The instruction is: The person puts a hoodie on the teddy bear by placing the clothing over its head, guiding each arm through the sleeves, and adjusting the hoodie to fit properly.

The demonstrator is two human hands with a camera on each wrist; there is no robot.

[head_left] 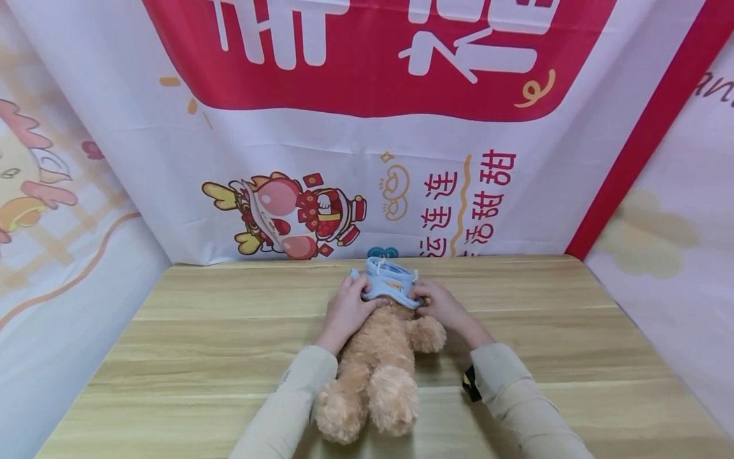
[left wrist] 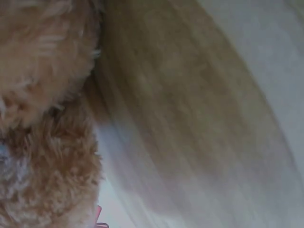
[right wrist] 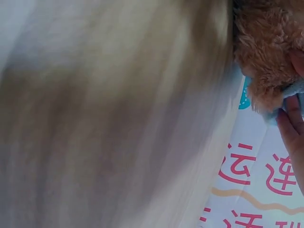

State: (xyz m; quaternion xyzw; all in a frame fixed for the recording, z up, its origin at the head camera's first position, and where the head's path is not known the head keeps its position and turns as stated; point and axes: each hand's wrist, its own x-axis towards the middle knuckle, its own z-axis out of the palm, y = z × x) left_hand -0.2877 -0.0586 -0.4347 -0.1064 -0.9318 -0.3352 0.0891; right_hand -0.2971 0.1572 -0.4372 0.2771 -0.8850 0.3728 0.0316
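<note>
A: How do your fingers stand?
B: Your left hand [head_left: 345, 311] pinches the near hem of the blue garment [head_left: 380, 285], thumb on the bear's side. Your right hand [head_left: 444, 305] pinches the hem's opposite corner; the right wrist view shows its fingertips on the cloth edge, against brown fur. The left wrist view misses your fingers.
A: And where is the bear?
B: The teddy bear [head_left: 375, 347] lies on the table [head_left: 229, 338] between your forearms, legs towards you, its head end under the garment near the far edge.
A: How far along would you say you are?
B: Barely started, I'd judge: the hem seems to be over the head, but I make out no fur in the opening at the far end. The body, both legs and the arm on your right are uncovered; your left hand hides the other arm. Drawing the cloth down and fitting the arms looks left to do.
A: Anything beyond?
B: Just the printed backdrop [head_left: 332, 134] behind the table.
</note>
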